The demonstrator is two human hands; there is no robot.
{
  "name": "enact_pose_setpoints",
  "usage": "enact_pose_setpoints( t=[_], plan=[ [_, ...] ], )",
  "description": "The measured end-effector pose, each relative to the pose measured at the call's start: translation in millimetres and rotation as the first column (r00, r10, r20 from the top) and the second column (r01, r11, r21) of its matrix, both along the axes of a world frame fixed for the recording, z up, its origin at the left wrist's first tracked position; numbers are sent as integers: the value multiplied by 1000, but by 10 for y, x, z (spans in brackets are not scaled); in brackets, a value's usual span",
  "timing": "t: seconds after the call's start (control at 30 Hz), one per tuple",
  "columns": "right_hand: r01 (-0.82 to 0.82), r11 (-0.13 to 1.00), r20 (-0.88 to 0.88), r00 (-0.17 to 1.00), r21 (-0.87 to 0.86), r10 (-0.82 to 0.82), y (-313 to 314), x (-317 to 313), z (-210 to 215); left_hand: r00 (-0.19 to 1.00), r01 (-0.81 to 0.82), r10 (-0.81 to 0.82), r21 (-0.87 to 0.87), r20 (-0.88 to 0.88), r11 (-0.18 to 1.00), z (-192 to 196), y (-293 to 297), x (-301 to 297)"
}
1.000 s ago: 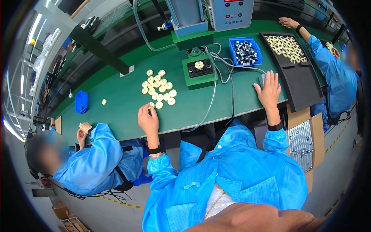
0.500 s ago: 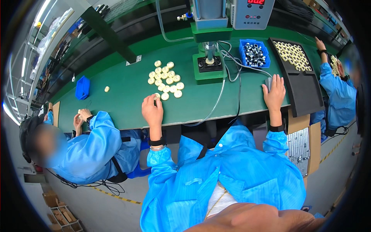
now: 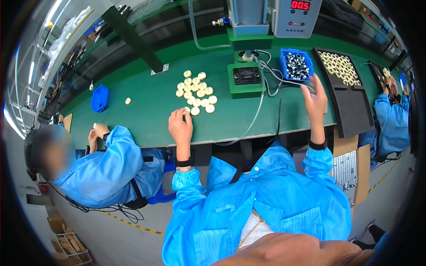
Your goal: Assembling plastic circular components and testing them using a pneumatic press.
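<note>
At the near edge of a loose cluster of cream round parts (image 3: 196, 88), my left hand (image 3: 180, 129) has its fingertips closed on one cream round part (image 3: 186, 111), partly hidden by the fingers. My right hand (image 3: 315, 105) is raised with fingers apart and nothing visible in them, just in front of a blue bin (image 3: 284, 72) of small black-and-silver parts (image 3: 297, 65). Between the hands stands a green bench press (image 3: 250, 43). Its ram is up, with a cream piece (image 3: 247, 56) at the lower end, above the black fixture (image 3: 246, 75).
A black tray (image 3: 350, 108) with cream rings stands at the right. Hoses and cables (image 3: 262, 106) run from the press across the green bench (image 3: 146, 119). A grey control box (image 3: 296, 18) is beside the press. Co-workers sit at left (image 3: 106, 164) and right; an empty-looking blue bin (image 3: 100, 98) lies left.
My right hand has lifted off a grey block on the bench, its fingers now spread. The press ram has risen from the fixture. My left hand stays at the same cream part.
</note>
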State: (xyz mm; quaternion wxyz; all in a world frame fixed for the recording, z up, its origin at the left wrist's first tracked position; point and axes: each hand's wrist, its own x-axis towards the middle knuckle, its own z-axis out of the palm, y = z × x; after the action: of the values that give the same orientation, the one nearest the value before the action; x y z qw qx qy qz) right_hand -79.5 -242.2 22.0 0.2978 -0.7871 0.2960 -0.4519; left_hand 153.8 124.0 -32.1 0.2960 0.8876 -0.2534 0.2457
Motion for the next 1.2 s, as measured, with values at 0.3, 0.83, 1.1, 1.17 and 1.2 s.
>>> enact_pose_setpoints(
  t=[0.3, 0.83, 1.1, 1.17, 1.2],
  plan=[
    [-465, 885, -142, 874, 32, 464, 354, 1529, 587, 997, 32, -38, -98, -60, 995, -56, 4, 44],
    [-342, 920, -5, 938, -190, 347, 307, 513, 734, 974, 21, -65, -198, -218, 980, -33, 10, 96],
    [170, 976, -267, 942, -135, -202, -1559, -363, 274, 978, 51, -75, -128, -194, 990, -32, -2, 59],
    [219, 953, -340, 897, -210, -281, -2106, -604, 269, 982, 30, -47, -96, -181, 995, -44, 70, 45],
    [310, 928, -397, 840, -208, -370, -2252, -777, 288, 981, 58, -74, -97, -181, 994, -47, -17, 81]
  ],
)
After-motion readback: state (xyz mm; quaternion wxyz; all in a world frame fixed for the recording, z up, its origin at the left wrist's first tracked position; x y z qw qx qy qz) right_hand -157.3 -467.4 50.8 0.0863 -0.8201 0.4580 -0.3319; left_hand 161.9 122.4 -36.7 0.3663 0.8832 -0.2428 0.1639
